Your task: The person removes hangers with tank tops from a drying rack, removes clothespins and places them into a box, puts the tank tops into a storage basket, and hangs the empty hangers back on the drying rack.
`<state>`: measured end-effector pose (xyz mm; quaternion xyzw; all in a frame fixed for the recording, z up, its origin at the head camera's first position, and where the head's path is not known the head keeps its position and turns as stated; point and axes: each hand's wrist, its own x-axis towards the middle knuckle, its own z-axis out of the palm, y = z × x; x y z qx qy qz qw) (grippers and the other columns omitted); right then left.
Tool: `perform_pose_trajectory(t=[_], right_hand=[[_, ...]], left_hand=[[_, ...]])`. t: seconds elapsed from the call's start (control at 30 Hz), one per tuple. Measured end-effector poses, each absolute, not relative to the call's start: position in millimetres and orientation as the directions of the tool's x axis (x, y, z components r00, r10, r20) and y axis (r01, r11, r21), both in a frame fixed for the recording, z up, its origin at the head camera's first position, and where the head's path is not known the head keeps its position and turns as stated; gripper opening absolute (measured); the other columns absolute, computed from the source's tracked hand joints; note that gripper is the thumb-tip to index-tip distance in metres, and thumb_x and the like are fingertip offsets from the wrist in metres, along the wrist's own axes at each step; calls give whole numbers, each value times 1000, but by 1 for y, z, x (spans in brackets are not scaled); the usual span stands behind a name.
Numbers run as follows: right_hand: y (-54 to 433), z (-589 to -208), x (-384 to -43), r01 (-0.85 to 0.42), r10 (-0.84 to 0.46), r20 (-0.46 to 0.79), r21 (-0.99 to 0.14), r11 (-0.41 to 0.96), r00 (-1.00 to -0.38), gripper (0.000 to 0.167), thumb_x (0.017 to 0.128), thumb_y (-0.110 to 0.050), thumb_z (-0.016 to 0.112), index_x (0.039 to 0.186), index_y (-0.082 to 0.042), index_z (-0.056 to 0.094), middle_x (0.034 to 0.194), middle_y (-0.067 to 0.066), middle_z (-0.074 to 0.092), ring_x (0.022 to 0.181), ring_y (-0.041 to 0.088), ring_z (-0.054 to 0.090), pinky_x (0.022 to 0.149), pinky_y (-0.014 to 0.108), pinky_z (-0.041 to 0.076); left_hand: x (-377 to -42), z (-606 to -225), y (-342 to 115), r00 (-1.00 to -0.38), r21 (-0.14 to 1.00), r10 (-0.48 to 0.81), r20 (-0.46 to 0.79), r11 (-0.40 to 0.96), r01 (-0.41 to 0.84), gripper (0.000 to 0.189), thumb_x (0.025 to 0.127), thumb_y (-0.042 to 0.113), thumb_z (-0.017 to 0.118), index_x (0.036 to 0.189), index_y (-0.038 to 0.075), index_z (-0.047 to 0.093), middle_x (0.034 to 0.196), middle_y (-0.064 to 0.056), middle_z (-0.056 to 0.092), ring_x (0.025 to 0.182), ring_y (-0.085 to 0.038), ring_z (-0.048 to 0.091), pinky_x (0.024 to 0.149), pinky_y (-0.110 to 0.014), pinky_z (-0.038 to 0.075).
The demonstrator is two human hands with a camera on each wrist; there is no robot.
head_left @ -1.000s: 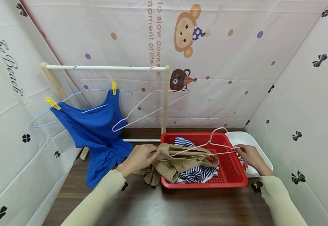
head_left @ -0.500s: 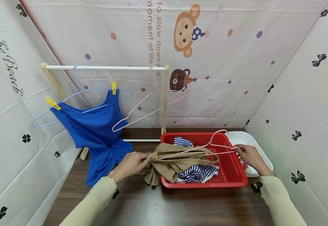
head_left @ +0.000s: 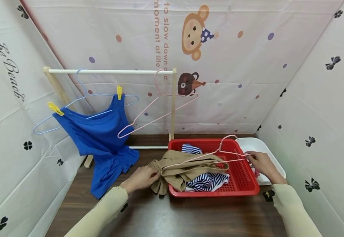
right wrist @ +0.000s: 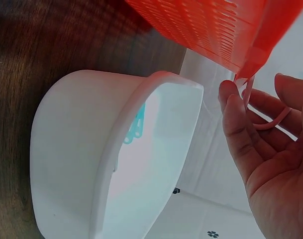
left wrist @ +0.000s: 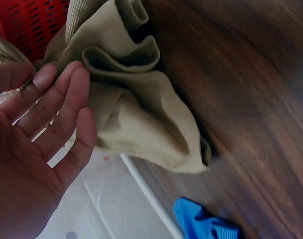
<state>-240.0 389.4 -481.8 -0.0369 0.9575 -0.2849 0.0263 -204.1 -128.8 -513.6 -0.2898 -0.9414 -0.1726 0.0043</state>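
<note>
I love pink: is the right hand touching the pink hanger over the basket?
Touching: the right wrist view shows the right hand holding the pink hanger by its end.

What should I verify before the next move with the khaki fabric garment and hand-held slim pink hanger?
1. Left hand gripping the khaki fabric garment: ok.
2. Right hand gripping the hand-held slim pink hanger: ok.
3. Hanger's right end inside the garment: not ok, outside it.
4. Hanger's left end seated inside: cannot tell, hidden.
5. Two yellow plastic clips on the blue sleeveless fabric top: ok.
</note>
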Motion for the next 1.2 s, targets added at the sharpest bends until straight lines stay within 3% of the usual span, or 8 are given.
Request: perform_pose_trajectory(t=[0.1,0.37,0.53,0.67,0.8,0.97,1.07,1.2], right_hand=[[389,-481,-239,-55,-93,-40,-555,830,-995,38,102,-19,51,132,4,55,101,20,71,69,16,68,54,40,56],[383,-479,-237,-68,-99,-31,-517,853,-995,42,101,-23,53,132,6,56,105,22,71,75,18,67,66,35,59],[379,-477,-236,-70,-100,-32,-500,863,-994,41,100,-18,53,132,8,55,104,25,70,69,14,65,60,30,58],[376,-478,-236,-63,-96,-42,-499,864,-994,41,100,-18,53,133,6,54,105,25,70,66,14,63,54,31,55],[374,-478,-235,-52,-97,-59,-519,853,-994,42,101,-18,53,135,6,53,106,25,70,66,14,63,56,34,57],[373,-478,-235,-59,-102,-53,-522,851,-993,42,101,-18,53,135,6,53,106,25,70,67,14,64,58,31,57],[374,-479,-236,-59,-101,-54,-518,853,-993,42,101,-18,53,134,7,53,106,25,70,67,14,65,57,29,57],[374,-479,-236,-59,-95,-46,-504,862,-994,40,100,-17,53,132,7,54,105,26,70,69,14,65,60,31,58]], left_hand=[[-205,-516,-124,-831,332,546,103,769,546,28,97,27,57,69,25,52,57,13,38,51,-3,39,48,-24,33],[-206,-519,-120,-848,356,524,85,779,517,29,96,28,58,68,25,52,56,14,38,50,-2,39,47,-23,33],[-207,-518,-122,-854,359,516,61,787,501,30,96,29,58,66,24,51,58,13,41,51,-3,41,48,-23,34],[-209,-508,-126,-871,355,491,-11,816,456,16,91,26,62,75,22,59,62,11,49,53,-6,45,49,-27,37],[-211,-489,-127,-900,356,419,116,829,432,6,87,20,64,88,20,70,75,9,64,62,-7,53,56,-29,44],[-210,-472,-115,-826,418,466,317,714,562,16,94,21,64,106,15,72,93,8,69,77,-5,61,69,-25,52],[-208,-470,-104,-782,400,548,296,672,623,22,95,28,65,112,16,69,93,8,65,80,-3,58,71,-24,52],[-210,-473,-88,-770,336,592,237,694,637,26,96,37,62,115,20,68,100,8,65,84,-3,56,76,-26,52]])
